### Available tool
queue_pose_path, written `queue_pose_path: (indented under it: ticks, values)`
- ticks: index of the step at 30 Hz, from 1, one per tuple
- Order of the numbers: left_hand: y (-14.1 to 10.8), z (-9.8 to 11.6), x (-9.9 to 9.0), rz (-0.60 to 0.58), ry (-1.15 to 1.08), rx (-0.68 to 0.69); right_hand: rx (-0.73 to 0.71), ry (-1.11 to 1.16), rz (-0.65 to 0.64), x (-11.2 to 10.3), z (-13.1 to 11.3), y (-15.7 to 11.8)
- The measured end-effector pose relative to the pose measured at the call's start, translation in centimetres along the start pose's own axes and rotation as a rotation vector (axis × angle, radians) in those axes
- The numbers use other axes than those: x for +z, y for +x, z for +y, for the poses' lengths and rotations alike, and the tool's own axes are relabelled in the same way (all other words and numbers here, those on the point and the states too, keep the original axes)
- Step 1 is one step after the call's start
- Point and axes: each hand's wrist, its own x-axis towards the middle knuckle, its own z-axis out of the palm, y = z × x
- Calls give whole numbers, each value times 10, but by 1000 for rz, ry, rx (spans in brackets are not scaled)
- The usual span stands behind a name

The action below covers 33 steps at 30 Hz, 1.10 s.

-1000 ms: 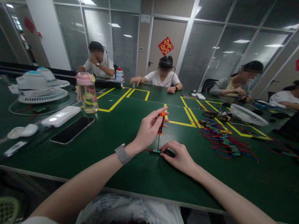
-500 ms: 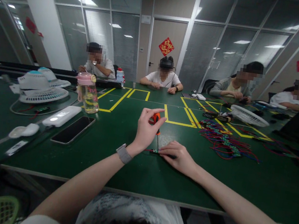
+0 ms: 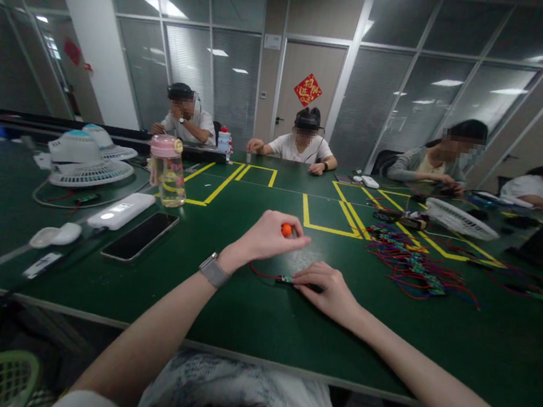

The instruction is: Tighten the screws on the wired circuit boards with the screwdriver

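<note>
My left hand (image 3: 274,236) is raised over the green table, its fingers curled round an orange-handled screwdriver (image 3: 286,230); only the handle's end shows clearly and the shaft cannot be made out. Lower and to the right, my right hand (image 3: 323,287) rests on the tabletop, thumb and fingertips pinching the right end of a small green circuit board (image 3: 285,279). A red wire (image 3: 264,274) runs from the board's left end under my left hand. A heap of similar boards with red and blue wires (image 3: 408,260) lies to the right.
At the left are a phone (image 3: 140,235), a white power bank (image 3: 121,211), a pink-lidded bottle (image 3: 169,172) and white fans (image 3: 90,161). Another fan head (image 3: 461,219) lies back right. Several people sit across the green table (image 3: 235,320).
My left hand has tipped over, and the screwdriver shaft no longer shows standing on the board. My right hand still pinches the board. The person opposite has reached an arm out sideways.
</note>
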Motion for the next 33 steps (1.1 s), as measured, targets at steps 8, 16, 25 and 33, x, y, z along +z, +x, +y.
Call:
queue_pose_path:
  ticks: [8, 16, 25, 33]
  values:
    - [-4, -20, 14, -616, 349, -183, 140, -10, -1, -4, 0, 1]
    - [-4, -16, 17, -596, 362, -176, 145, 63, -29, -1, 2, 7]
    - [-6, -8, 20, -580, 530, -118, 10, -2, -72, -8, -13, 15]
    - [-7, -2, 20, -577, 609, -80, 441, 194, 50, -13, -12, 16]
